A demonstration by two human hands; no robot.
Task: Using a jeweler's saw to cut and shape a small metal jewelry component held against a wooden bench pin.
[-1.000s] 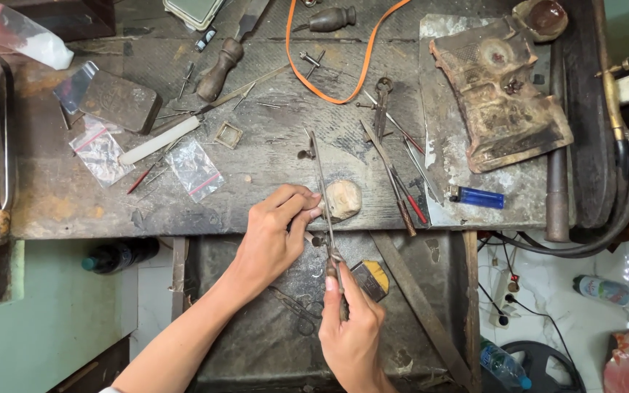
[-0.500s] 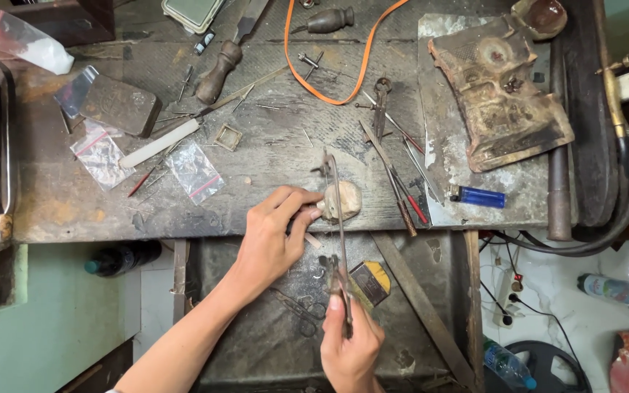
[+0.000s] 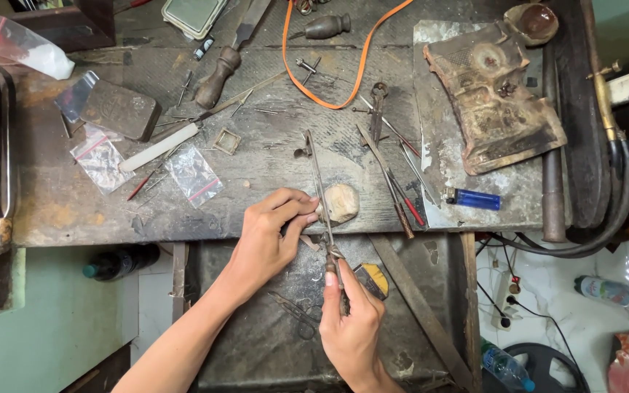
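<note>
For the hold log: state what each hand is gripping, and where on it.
Right hand grips the long thin saw-like tool by its handle end. Left hand pinches something small against the pale block; too small to identify.

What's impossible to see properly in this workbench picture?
- Piece under the left hand: head view, hidden by its fingertips.
- Tool: handle hidden inside the right hand.
- Orange cord: cut off at the top edge.
- Small pins on the bench: too tiny.

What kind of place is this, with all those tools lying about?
Probably a small jeweller's or metalsmith's workbench: a worn wooden bench strewn with pliers and files, a scorched soldering block, and a thin saw-like tool held in the right hand.
</note>
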